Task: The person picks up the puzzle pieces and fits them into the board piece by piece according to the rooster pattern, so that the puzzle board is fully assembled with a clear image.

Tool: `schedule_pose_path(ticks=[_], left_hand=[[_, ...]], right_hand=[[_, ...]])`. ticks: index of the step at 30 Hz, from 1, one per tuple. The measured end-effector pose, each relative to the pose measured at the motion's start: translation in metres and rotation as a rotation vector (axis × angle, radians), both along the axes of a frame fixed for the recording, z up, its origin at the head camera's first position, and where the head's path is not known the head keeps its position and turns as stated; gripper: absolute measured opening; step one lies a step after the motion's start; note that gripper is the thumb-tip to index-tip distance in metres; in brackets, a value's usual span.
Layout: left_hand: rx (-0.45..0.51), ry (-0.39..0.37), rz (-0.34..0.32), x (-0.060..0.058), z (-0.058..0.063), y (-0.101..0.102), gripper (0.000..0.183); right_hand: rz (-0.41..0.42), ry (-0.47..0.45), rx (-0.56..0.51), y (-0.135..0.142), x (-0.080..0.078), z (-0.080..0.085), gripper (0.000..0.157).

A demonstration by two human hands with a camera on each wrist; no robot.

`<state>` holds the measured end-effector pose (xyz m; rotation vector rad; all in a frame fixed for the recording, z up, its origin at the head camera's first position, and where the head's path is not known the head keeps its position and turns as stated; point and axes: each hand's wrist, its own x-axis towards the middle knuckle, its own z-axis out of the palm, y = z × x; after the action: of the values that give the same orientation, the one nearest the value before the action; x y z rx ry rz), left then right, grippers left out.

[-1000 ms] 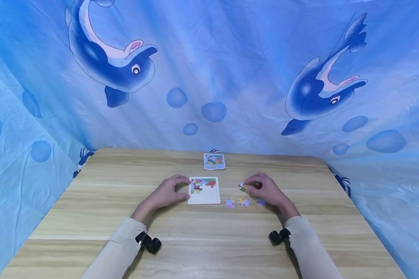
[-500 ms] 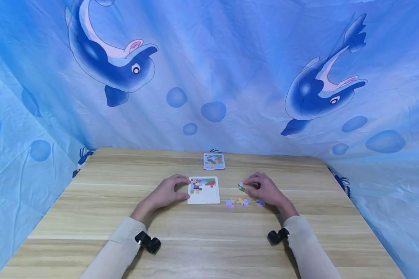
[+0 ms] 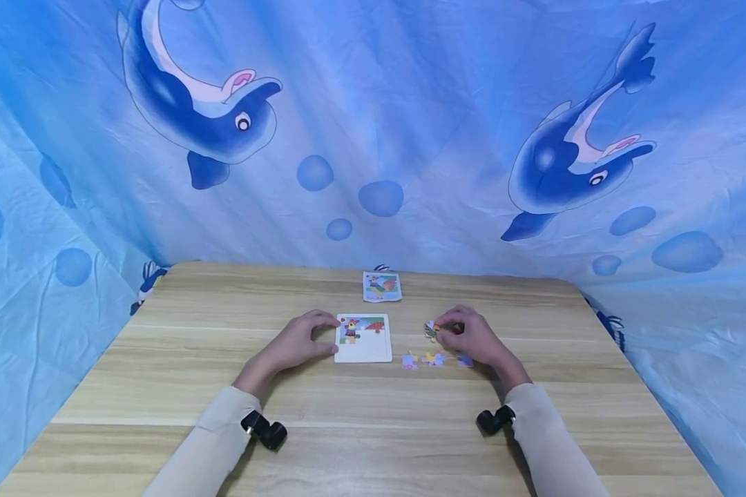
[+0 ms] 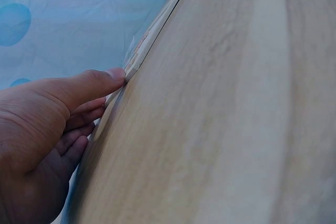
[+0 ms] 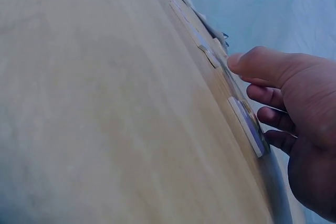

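Note:
A white-framed jigsaw board (image 3: 373, 351) lies mid-table, its upper part filled with coloured pieces and its lower part bare white. My left hand (image 3: 291, 339) holds its left edge, index finger near the upper corner. In the left wrist view the thumb (image 4: 113, 74) presses at the board's near corner. To the right of the board, my right hand (image 3: 472, 335) has thumb and fingertips together at a small colourful puzzle piece (image 3: 432, 330), partly hidden by the fingers. Loose pieces, a lilac one (image 3: 409, 361) and a yellow-and-lilac one (image 3: 434, 359), lie just below.
A small picture card (image 3: 382, 286) showing a rooster lies behind the board. Another lilac piece (image 3: 465, 360) sits below the right hand, near its wrist. The wooden table (image 3: 373, 442) ends at a blue dolphin-print curtain (image 3: 410, 138).
At my right fingertips the puzzle piece has turned slightly and shows more of its green and red. My left hand and the board stay as they were.

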<state>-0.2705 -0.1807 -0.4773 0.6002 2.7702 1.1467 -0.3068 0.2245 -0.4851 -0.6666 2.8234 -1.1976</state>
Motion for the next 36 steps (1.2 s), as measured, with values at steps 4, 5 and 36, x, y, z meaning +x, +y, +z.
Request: schedule_pose_path(ticks=[4, 5, 36], left_hand=[[-0.001, 0.008, -0.003, 0.000, 0.001, 0.000, 0.048], [-0.002, 0.011, -0.004, 0.000, 0.001, 0.001, 0.048], [0.009, 0.019, -0.009, 0.001, 0.002, 0.000, 0.048]], right_hand=[[-0.022, 0.013, 0.011, -0.005, 0.000, 0.004, 0.023], [-0.026, 0.018, 0.012, -0.007, 0.001, 0.006, 0.023], [0.083, 0.018, -0.010, -0.109, 0.006, 0.011, 0.021]])
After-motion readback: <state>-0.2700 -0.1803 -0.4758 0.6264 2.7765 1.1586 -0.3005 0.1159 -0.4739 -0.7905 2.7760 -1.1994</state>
